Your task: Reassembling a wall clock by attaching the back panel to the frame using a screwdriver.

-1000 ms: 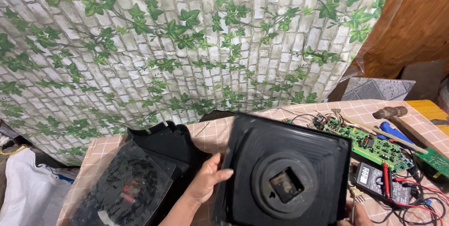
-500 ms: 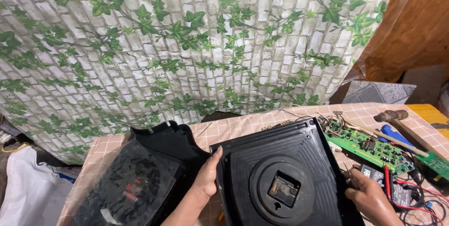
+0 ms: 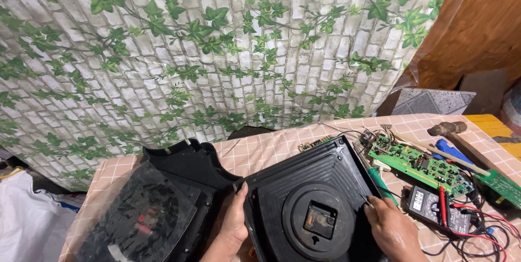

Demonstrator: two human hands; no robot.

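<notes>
Left hand: I see my left hand [image 3: 234, 223] coming up from the bottom edge, forearm angled toward the middle, palm against the left rim of the black back panel [image 3: 312, 202]. Its fingers [image 3: 242, 192] are stretched upward along that edge and pressed to it, thumb side tucked behind, so the panel is grasped at the rim.

Right hand: my right hand [image 3: 392, 230] enters from the lower right, back of the hand toward me, knuckles bent. Its fingers [image 3: 372, 205] curl onto the panel's right edge and grip it there.

Back panel: square, black, ribbed in steps, tilted with its far corner raised, held between both hands above the counter [image 3: 260, 151]. A round raised disc with a small clock movement [image 3: 320, 219] sits in its centre.

Front cover: a second black housing with a clear curved cover [image 3: 146, 213] lies just left of the panel, beside my left hand.

Right of the panel: a green circuit board [image 3: 418, 163], then a multimeter [image 3: 434, 205] with red and black leads, near my right hand; a hammer [image 3: 450, 131] lies farther back.

Backdrop: a sheet printed with bricks and ivy [image 3: 217, 50].
</notes>
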